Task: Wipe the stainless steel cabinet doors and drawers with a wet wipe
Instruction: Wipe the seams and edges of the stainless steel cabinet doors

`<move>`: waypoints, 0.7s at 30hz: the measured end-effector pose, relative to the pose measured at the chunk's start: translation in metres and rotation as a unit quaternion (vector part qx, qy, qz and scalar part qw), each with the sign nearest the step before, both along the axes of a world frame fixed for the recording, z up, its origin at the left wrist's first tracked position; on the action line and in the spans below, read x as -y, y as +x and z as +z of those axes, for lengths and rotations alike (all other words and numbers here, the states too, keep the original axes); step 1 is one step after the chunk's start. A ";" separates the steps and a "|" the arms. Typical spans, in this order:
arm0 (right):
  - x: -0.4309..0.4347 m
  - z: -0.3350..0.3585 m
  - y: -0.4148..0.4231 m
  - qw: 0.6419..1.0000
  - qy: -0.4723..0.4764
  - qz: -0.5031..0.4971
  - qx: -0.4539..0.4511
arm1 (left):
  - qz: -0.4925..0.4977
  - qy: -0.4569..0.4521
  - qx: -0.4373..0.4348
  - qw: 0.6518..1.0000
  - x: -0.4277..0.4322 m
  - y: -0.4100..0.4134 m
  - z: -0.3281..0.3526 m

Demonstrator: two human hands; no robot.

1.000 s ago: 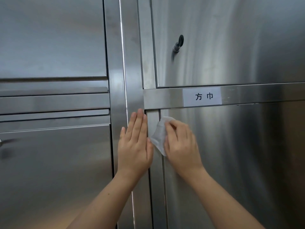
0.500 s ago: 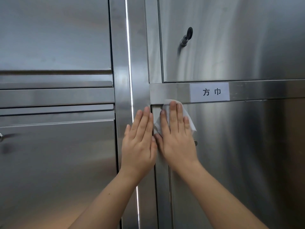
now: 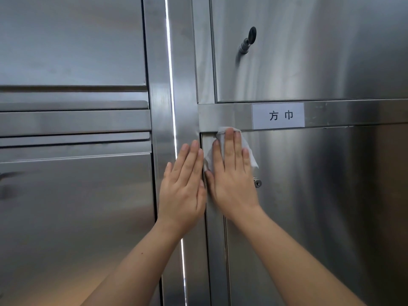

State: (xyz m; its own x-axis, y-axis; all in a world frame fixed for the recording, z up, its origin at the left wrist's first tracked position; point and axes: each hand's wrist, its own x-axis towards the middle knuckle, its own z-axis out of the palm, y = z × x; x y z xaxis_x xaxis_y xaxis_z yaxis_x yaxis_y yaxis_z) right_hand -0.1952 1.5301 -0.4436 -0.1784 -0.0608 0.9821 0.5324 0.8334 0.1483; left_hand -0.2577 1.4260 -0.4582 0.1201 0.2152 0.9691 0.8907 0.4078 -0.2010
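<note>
My right hand (image 3: 231, 180) lies flat with fingers spread, pressing a white wet wipe (image 3: 250, 156) against the top left corner of the lower right stainless steel door (image 3: 320, 206). The wipe's upper edge touches the horizontal bar (image 3: 220, 117) above that door. Beside it, my left hand (image 3: 183, 184) rests flat and empty on the vertical steel post (image 3: 187, 85) between the cabinets. A small lock (image 3: 257, 183) shows just right of my right hand.
The upper right door (image 3: 320, 51) carries a key in its lock (image 3: 248, 41). A white paper label (image 3: 278, 115) with two characters is stuck on the bar. Left of the post are steel drawers (image 3: 72, 123) and a lower left door (image 3: 72, 217).
My right hand slid the wipe up the door from beside the left hand to the horizontal bar and flattened over it. The left hand stayed on the post.
</note>
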 end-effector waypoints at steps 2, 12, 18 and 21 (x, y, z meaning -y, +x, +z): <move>-0.002 -0.008 -0.002 1.000 0.003 0.012 -0.002 | 0.002 -0.003 -0.001 1.000 0.001 -0.001 -0.003; -0.003 -0.039 -0.004 0.998 0.017 0.056 -0.011 | 0.003 0.004 -0.003 1.000 0.002 0.001 -0.013; -0.003 -0.008 -0.009 0.998 0.009 0.043 -0.038 | 0.000 0.006 -0.008 1.000 0.001 -0.001 -0.012; -0.002 -0.028 -0.005 0.999 0.005 0.043 -0.027 | -0.007 0.004 -0.002 1.000 0.001 -0.001 -0.014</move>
